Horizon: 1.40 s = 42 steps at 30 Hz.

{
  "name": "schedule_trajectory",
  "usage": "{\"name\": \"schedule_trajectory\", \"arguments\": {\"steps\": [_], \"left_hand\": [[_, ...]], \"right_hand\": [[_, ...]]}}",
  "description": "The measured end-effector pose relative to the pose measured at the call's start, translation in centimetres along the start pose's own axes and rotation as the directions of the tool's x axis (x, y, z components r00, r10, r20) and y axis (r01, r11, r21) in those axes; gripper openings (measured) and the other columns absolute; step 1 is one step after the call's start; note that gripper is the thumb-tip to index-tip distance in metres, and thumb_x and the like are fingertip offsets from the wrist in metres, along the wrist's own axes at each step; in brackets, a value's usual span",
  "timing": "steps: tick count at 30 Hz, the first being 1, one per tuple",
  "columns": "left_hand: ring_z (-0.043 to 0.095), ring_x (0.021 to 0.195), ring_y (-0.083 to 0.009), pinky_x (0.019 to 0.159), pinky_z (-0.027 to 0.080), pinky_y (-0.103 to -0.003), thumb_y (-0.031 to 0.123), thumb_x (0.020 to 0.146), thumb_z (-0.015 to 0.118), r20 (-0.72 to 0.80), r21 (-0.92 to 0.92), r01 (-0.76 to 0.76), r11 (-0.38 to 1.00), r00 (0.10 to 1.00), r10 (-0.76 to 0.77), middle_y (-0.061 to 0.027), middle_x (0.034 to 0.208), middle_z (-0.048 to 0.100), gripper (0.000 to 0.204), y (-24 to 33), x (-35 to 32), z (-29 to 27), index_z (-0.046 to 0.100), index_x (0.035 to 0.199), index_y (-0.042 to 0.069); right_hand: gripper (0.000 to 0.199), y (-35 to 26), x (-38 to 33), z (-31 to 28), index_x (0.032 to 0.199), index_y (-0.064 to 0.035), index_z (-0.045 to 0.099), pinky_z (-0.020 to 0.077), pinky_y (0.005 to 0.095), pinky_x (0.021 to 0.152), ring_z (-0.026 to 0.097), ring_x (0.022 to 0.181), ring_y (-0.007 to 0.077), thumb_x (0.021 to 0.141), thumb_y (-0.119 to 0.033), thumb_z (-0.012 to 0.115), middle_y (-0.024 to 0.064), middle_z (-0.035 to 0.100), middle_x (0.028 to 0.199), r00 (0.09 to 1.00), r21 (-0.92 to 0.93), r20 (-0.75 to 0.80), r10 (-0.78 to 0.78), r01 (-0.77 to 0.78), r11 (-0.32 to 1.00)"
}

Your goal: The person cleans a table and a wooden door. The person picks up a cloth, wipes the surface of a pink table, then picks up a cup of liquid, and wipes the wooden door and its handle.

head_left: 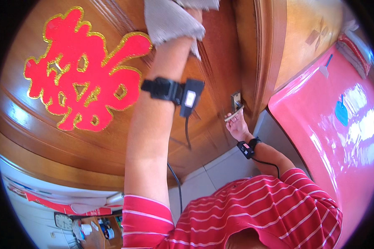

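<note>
My left arm reaches up along a brown wooden door (212,45). At the top edge of the view my left hand (196,15) holds a light grey cloth (170,23), which drapes over the wrist and hides most of the fingers. Lower down on the right, my right hand (238,128) is closed around the lever door handle (234,113). The handle sits on a metal plate near the door's edge. A large red paper-cut character with a gold glitter border (108,79) is fixed to the door, left of my left forearm.
The door frame (274,45) rises just right of the handle. Farther right is a glossy pink-covered surface (311,120) with a blue fan-shaped item (341,113) on it. A wall clock (63,221) and cluttered wooden shelf (93,234) show at lower left. Cables hang from both wrist devices.
</note>
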<state>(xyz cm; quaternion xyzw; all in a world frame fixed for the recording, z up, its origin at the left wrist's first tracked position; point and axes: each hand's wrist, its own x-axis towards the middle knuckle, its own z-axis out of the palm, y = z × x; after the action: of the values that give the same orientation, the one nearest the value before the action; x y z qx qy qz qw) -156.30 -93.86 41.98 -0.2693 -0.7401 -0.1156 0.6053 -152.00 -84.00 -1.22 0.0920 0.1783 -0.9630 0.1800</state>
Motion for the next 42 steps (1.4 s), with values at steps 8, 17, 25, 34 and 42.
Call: {"name": "schedule_trajectory", "arguments": {"steps": [8,17,25,34,42], "left_hand": [[0.047,0.103,-0.0277,0.091,0.037,-0.035,0.018,0.086,0.045,0.432,-0.039,0.074,0.997,0.901,-0.050,-0.0134,0.110,0.050,0.032,4.3,-14.8,6.2,0.043,0.114,0.003],[0.045,0.106,-0.0307,0.093,0.035,-0.038,0.015,0.084,0.045,0.776,-0.112,0.444,0.889,0.598,-0.201,-0.0146,0.113,0.049,0.038,6.0,-34.5,2.4,0.039,0.119,0.002],[0.044,0.109,-0.0334,0.095,0.033,-0.040,0.013,0.083,0.046,0.571,0.116,0.403,0.908,0.721,-0.393,-0.0157,0.116,0.048,0.043,2.8,-33.1,-2.1,0.036,0.124,0.002],[0.042,0.112,-0.0364,0.097,0.032,-0.043,0.011,0.082,0.047,0.352,0.352,0.516,0.781,0.700,-0.621,-0.0170,0.120,0.047,0.050,1.6,-35.1,-5.1,0.032,0.129,0.001],[0.018,0.125,-0.0430,0.102,0.014,-0.049,0.024,0.080,0.056,-0.781,0.142,0.958,0.250,0.264,-0.566,-0.0224,0.137,0.024,0.071,-6.4,-36.3,-16.2,0.019,0.136,0.003]], "right_hand": [[0.045,-3.1,-0.9,0.6,0.090,-0.0145,0.052,0.0426,0.0287,0.071,0.056,0.090,0.0172,0.082,-0.058,0.043,0.0001,0.061,0.092,0.966,-0.070,0.101,0.238,-0.231,0.970],[0.038,-3.9,2.9,-5.8,0.093,-0.0158,0.057,0.0425,0.0347,0.078,0.054,0.096,0.0186,0.087,-0.047,0.037,0.0009,0.062,0.098,0.920,-0.188,0.309,0.243,-0.191,0.963],[0.030,-3.8,2.9,-4.1,0.091,-0.0174,0.058,0.0422,0.0339,0.077,0.053,0.103,0.0188,0.088,-0.041,0.040,-0.0018,0.061,0.103,0.934,-0.090,0.130,0.333,-0.323,0.942],[0.028,-5.5,3.3,-2.9,0.095,-0.0131,0.058,0.0442,0.0328,0.075,0.057,0.088,0.0153,0.087,-0.037,0.045,-0.0008,0.063,0.093,0.633,0.430,0.571,0.522,0.311,-0.848],[0.021,-5.0,2.6,-2.2,0.095,-0.0156,0.057,0.0457,0.0326,0.071,0.057,0.086,0.0147,0.085,-0.032,0.051,0.0005,0.063,0.096,0.908,-0.348,0.129,0.399,-0.335,0.876]]}}
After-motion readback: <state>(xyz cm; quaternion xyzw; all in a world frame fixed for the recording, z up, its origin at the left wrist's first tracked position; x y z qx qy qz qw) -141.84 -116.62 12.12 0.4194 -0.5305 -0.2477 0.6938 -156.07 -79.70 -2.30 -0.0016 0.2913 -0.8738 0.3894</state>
